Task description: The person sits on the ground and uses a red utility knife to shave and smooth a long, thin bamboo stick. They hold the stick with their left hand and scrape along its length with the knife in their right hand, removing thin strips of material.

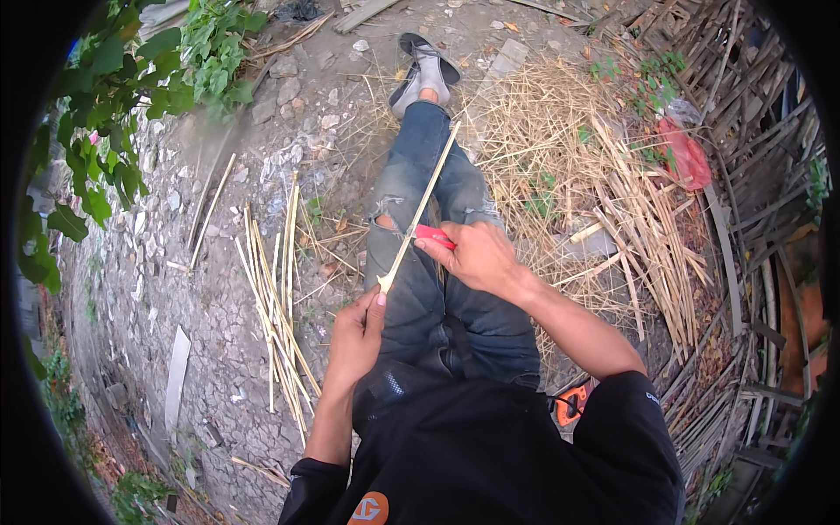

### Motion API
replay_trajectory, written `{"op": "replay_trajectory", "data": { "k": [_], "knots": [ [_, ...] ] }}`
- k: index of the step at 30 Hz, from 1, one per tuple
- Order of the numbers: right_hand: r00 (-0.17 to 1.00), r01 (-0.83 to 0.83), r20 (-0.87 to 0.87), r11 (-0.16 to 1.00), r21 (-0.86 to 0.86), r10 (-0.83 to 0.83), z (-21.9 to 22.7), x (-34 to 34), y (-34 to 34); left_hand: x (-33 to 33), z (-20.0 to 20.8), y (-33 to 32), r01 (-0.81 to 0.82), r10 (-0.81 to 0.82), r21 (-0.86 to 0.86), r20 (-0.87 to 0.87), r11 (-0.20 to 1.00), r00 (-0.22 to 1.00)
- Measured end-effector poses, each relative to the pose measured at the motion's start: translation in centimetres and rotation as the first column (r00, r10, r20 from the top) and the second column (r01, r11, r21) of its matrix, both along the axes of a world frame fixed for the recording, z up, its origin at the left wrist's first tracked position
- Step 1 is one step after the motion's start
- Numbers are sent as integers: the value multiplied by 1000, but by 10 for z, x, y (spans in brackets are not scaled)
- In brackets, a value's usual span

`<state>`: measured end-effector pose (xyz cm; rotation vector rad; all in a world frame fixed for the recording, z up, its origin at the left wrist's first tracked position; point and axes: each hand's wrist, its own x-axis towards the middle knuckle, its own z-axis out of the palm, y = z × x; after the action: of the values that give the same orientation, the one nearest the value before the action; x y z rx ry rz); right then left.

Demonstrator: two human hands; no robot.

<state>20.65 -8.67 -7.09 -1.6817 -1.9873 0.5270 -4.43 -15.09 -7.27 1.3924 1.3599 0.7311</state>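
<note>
Left hand (355, 338) pinched on the near end of a pale strip (435, 175) above the legs (404, 324); long axis runs away, leaning right. Right hand (481, 257), nearer mid-strip, clamped on a red handle (436, 235); strip contact hard to tell.

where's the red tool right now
In the head view, the red tool is near the centre, gripped in the right hand, right by the long pale stick held in the left hand, over the jeans.
</note>
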Motion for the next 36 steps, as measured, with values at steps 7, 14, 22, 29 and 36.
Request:
{"op": "replay_trajectory", "data": {
  "k": [7, 14, 22, 29, 36],
  "knots": [
    [709, 666, -184, 732, -144, -681, -38, 176, 89, -32, 10, -24, 208, -207, -108, 19, 972, 978],
    [913, 319, -241, 944, -85, -330, 19, 100, 37, -34, -11, 3, 82, -10, -291, 241, 953, 970],
    [992, -128, -29, 953, -274, 124, 35, -18, -27, 11, -1, 28, 133, -111, -159, 142, 978, 984],
    [910, 336, -176, 916, -219, -376, -19, 85, 42, -13, 7, -2, 206, -190, -143, 119, 968, 975],
    [961, 77, -247, 980, -184, -122, 20, 31, -15, -11, 12, 10, 141, -127, -176, 86, 974, 988]
  ]
}}
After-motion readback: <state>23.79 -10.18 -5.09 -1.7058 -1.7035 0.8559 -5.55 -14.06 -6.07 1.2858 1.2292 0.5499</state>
